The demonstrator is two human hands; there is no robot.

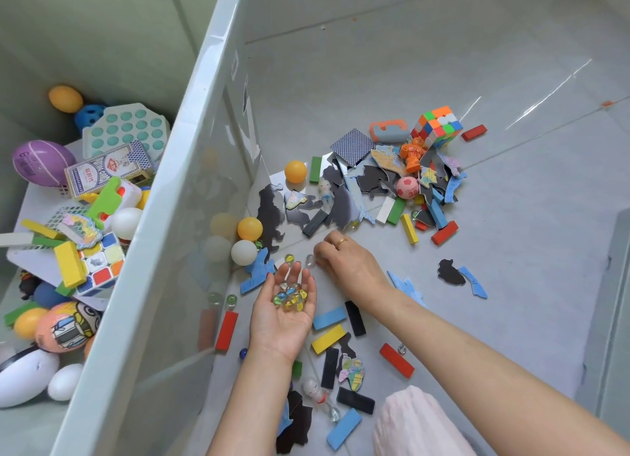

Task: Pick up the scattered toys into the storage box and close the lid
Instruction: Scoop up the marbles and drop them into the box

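A clear storage box [163,237] fills the left side, holding balls, a card pack, blocks and a cube. My left hand [284,314] lies palm up beside it, cupping several glass marbles [289,295]. My right hand [347,266] reaches down to the floor just beyond it, fingertips pinching a clear marble [309,261]. Another marble [289,258] lies next to it. Scattered toys cover the floor: coloured wooden blocks [329,338], puzzle pieces [271,217], ping-pong balls [250,228] and a Rubik's cube [438,126].
A pile of puzzle pieces, blocks, an orange figure [412,155] and a pink ball [406,188] lies at the far right. More blocks and a small doll [312,389] lie near my knee [416,425]. Two marbles [223,298] rest against the box wall.
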